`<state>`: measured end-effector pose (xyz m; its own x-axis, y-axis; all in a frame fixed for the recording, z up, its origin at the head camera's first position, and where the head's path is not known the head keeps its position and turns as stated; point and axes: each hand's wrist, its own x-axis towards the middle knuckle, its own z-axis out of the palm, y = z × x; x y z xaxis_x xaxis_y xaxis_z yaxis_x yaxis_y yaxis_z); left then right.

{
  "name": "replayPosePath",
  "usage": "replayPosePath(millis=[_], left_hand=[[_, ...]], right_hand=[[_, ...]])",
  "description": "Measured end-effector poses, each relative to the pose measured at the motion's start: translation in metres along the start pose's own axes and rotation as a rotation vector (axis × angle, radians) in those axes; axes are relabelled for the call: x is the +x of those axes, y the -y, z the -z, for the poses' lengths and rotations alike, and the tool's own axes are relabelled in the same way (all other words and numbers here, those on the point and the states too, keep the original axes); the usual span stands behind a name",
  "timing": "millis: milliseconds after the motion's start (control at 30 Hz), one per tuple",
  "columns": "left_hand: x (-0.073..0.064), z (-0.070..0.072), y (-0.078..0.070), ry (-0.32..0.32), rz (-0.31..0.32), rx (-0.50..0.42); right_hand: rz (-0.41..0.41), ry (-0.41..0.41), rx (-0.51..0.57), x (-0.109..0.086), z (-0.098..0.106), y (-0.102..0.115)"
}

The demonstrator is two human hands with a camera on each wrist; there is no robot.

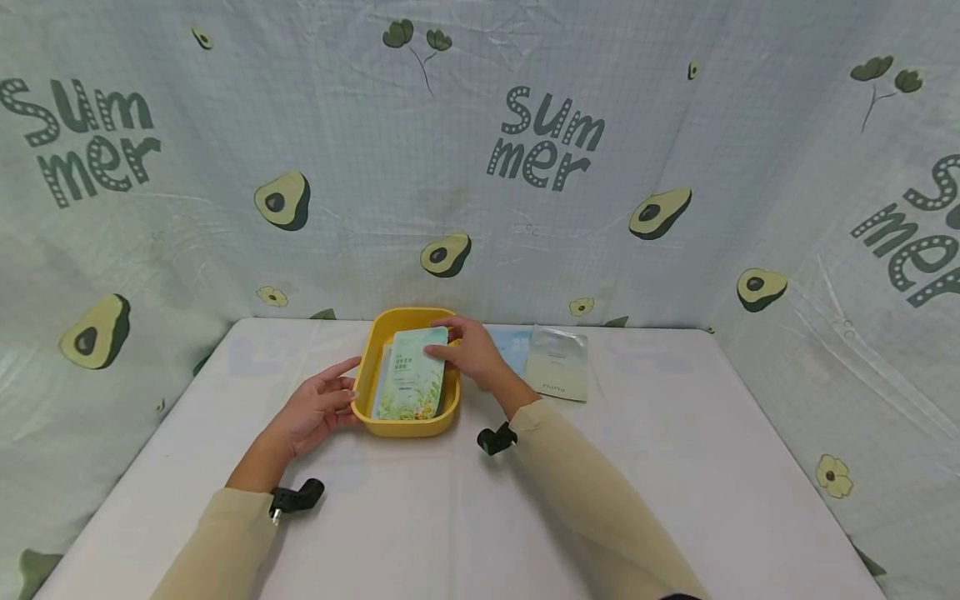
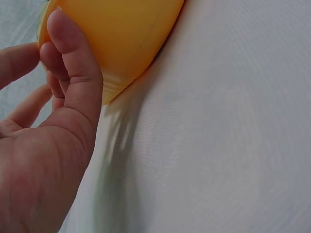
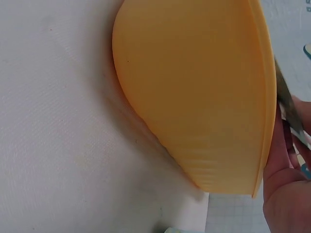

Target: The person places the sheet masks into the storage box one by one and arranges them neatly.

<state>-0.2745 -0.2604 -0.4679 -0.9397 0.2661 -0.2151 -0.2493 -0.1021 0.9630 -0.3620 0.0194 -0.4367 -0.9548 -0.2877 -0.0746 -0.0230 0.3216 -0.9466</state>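
Note:
A yellow plastic basket (image 1: 405, 428) stands toward the back of the table, with flat packets inside. In the head view my right hand (image 1: 471, 354) pinches the upper right edge of a light green packet (image 1: 411, 375) printed with leaves and flowers. This packet leans over the inside of the basket and covers most of a pale packet (image 1: 382, 379) behind it. At the left side, my left hand (image 1: 318, 408) holds the basket's rim; the left wrist view has its fingers (image 2: 73, 48) against the yellow wall. In the right wrist view, the packet's dark edge (image 3: 289, 107) rises past the rim.
Right of the basket lie a beige packet (image 1: 557, 367) with a clear top and a light blue packet (image 1: 512, 346), partly behind my right hand. A printed cloth (image 1: 345, 250) hangs at the table's back edge. The white tabletop (image 1: 645, 433) extends to the right.

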Motion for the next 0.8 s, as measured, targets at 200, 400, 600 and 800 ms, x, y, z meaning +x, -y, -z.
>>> replayPosePath(millis=[200, 400, 600, 800], left_hand=[[0.001, 0.001, 0.0, 0.004, -0.001, 0.004], [0.0, 0.001, 0.0, 0.015, -0.009, 0.008], [-0.001, 0.001, 0.0, 0.028, -0.026, 0.008], [0.0, 0.001, 0.001, 0.002, -0.007, -0.003]], right_hand=[[-0.001, 0.026, -0.047, -0.002, 0.0, 0.004], [-0.005, 0.011, -0.133, -0.007, -0.002, 0.012], [-0.008, -0.019, -0.172, -0.01, -0.006, 0.015], [-0.025, -0.059, -0.208, -0.009, -0.006, 0.014]])
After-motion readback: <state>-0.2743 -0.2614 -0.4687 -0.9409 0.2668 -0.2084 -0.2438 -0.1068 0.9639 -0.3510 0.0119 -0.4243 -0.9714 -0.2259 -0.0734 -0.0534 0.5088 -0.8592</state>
